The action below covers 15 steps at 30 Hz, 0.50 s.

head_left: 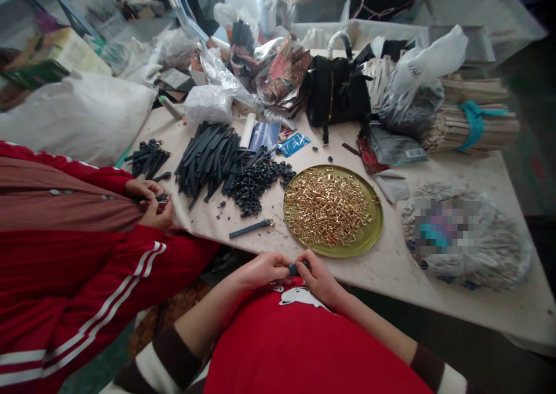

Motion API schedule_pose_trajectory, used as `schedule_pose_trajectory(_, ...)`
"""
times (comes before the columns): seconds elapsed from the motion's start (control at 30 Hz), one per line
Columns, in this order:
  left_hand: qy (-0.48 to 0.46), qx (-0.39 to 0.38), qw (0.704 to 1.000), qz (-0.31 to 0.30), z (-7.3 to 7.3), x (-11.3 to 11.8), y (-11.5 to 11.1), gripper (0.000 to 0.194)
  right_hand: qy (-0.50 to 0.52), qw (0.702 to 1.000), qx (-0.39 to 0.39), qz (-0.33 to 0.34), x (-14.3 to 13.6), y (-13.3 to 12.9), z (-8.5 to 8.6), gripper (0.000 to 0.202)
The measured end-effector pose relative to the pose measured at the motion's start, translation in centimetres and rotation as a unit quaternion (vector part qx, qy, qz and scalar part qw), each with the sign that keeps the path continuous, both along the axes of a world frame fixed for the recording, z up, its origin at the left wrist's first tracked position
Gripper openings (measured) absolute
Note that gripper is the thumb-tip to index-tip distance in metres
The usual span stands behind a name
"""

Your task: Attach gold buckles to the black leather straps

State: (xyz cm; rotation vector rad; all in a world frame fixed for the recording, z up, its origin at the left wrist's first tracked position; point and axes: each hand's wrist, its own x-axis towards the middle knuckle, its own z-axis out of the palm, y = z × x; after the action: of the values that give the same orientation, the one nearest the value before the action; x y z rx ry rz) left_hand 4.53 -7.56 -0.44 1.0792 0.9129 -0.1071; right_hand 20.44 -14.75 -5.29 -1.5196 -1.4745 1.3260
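Close to my body, just below the table's front edge, my left hand [268,270] and my right hand [319,277] pinch a small dark strap piece [293,270] between them. A round yellow-green tray [374,232] beyond my right hand bears a heap of gold buckles [328,205]. One dark strap with a gold buckle [251,228] lies near the edge. Behind it are a pile of small black loops [256,188] and a stack of long dark straps [206,159].
At the left, a person in red sleeves [125,289] works with small parts. A black handbag [337,90], plastic bags [412,92] and tied bundles [471,121] stand at the table's back. A wrapped bundle [486,261] lies at the right.
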Motion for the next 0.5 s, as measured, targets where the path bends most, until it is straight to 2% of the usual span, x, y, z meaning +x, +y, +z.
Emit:
schedule_pose_trajectory(0.13,0.077,0.008,0.996,0.035,0.8,0.8,-1.4,0.021,0.008,0.999,-0.007,0.033,0.2,-1.2,-0.1,0.010)
schedule_pose_trajectory(0.23,0.093,0.010,0.995,0.041,1.1,0.9,-2.1,0.022,0.020,0.998,-0.006,0.054,0.2,-1.8,0.1,0.008)
schedule_pose_trajectory(0.37,0.062,-0.012,0.997,0.047,1.2,0.5,-1.9,0.024,0.036,0.999,0.005,0.020,-0.2,-1.7,0.4,0.011)
schedule_pose_trajectory(0.43,0.059,0.000,0.998,0.025,1.3,0.2,-1.7,0.024,0.035,0.999,0.011,0.011,-0.4,-1.3,0.6,0.011)
schedule_pose_trajectory(0.5,0.074,0.045,0.996,-0.017,1.3,0.0,-1.6,0.023,0.021,0.999,0.017,0.021,-0.4,-0.9,0.8,0.011)
